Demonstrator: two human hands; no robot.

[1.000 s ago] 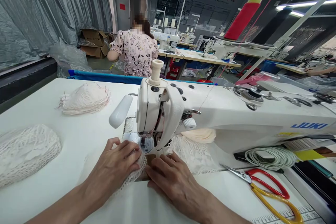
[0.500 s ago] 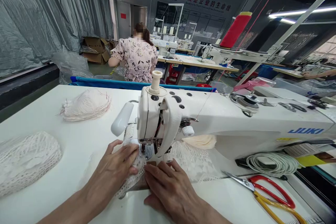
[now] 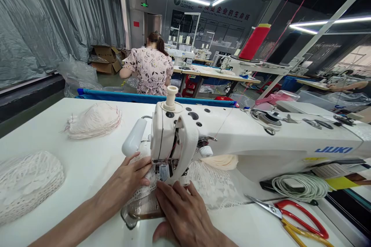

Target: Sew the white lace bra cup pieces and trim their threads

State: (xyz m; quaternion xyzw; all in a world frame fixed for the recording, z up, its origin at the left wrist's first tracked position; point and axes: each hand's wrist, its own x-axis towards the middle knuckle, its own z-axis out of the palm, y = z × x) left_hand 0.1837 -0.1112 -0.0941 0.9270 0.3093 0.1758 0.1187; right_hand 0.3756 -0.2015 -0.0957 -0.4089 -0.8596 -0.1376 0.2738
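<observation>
Lace (image 3: 142,192) lies at the machine's needle area, beside and partly beneath the left hand (image 3: 127,177), which rests palm down with fingers extended and thumb apart, pressing rather than gripping. Its openwork could stretch or pucker if the hands pull unevenly, and a loose fold could get caught under the metal foot (image 3: 164,171). The right hand (image 3: 185,210) sits close by, fingers bunched near the lace edge, thumb spread; whether the fingertips pinch anything, I cannot tell. Both hands are near the foot, so a finger straying inward could be hurt. The sewing machine head (image 3: 165,135) hides part of the needle area, so a skewed edge might go unnoticed.

Just right of the head, another lace piece (image 3: 216,185) spreads near a cream fabric bundle (image 3: 222,162); it could snag or drag along. Open scissors (image 3: 275,210) lie farther right, points towards that lace, with coiled cord (image 3: 301,186) beyond. One lace pile (image 3: 31,185) sits near left, a pale fabric stack (image 3: 94,120) farther off.
</observation>
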